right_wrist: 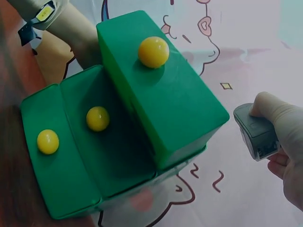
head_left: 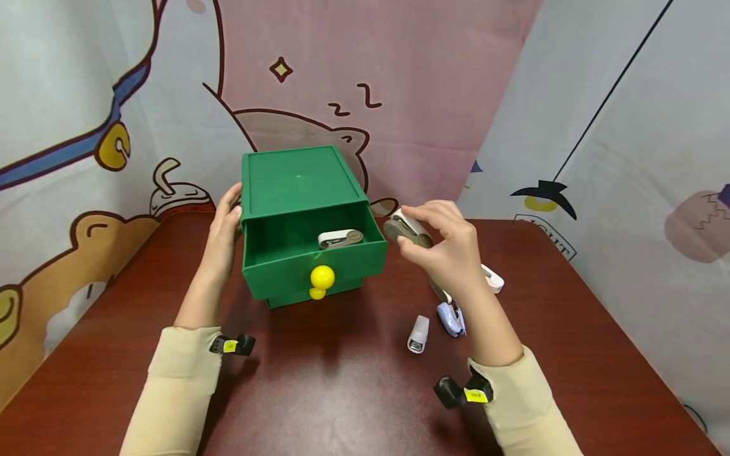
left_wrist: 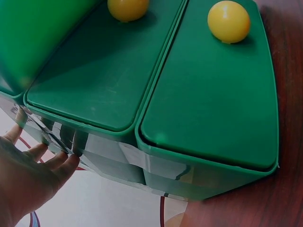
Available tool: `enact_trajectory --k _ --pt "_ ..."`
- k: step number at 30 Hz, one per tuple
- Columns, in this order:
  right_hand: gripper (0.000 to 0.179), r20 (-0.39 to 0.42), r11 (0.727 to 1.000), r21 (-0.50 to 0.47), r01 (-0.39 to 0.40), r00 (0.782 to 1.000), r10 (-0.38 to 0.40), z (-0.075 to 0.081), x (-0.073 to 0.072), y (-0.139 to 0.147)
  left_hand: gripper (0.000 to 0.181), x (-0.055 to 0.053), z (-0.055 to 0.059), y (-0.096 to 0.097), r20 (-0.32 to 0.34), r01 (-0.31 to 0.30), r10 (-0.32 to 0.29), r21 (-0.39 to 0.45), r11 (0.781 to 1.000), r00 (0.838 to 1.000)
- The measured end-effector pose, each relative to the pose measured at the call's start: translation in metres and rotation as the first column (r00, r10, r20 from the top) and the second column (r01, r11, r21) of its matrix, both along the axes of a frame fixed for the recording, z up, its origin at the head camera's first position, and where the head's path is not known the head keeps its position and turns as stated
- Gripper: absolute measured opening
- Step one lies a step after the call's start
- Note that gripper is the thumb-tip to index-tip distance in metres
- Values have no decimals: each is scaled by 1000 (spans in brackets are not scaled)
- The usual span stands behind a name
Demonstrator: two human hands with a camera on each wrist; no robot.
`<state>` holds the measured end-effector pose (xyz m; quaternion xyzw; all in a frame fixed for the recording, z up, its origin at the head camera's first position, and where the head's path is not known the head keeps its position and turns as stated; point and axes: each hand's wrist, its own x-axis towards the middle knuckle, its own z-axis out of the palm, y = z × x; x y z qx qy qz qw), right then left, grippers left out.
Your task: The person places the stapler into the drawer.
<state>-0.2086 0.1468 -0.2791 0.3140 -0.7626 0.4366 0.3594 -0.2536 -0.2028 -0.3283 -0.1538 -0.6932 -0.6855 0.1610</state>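
Observation:
A green drawer cabinet (head_left: 296, 180) stands on the table, its top drawer (head_left: 285, 273) pulled out and fitted with a yellow knob (head_left: 322, 277). Inside that drawer lies a white-and-grey stapler (head_left: 341, 239). My left hand (head_left: 221, 235) rests along the cabinet's left side, its fingers (left_wrist: 57, 161) fairly straight against the wall. Just right of the open drawer, my right hand (head_left: 447, 244) pinches a second grey-and-white stapler (head_left: 422, 239) between thumb and fingers, held up in the air. In the right wrist view this stapler (right_wrist: 255, 130) shows apart from the drawer's corner.
On the table right of the cabinet lie a small white stapler (head_left: 419, 334) and a lilac stapler (head_left: 450, 318). A white object (head_left: 493, 279) shows partly behind my right forearm. Two lower drawers (right_wrist: 71, 142) are closed. A printed curtain (head_left: 433, 95) hangs behind the table.

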Motion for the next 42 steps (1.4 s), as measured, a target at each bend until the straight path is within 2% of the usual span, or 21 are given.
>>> enact_trajectory --k 10,23,34,42 --pt "37 -25 997 12 -82 996 82 17 -4 -24 59 -2 -2 0 -9 -1 1 4 1000 1000" --pt "35 -17 992 72 -100 995 101 20 -7 -53 58 -1 -2 -1 -4 -7 7 3 1000 1000" --pt "35 28 984 119 -134 991 132 25 -11 -74 59 -1 -1 -1 2 -5 5 -4 1000 1000" --pt "38 130 969 189 -159 982 136 31 -10 -89 58 0 0 0 -7 -11 11 1 1000 1000"
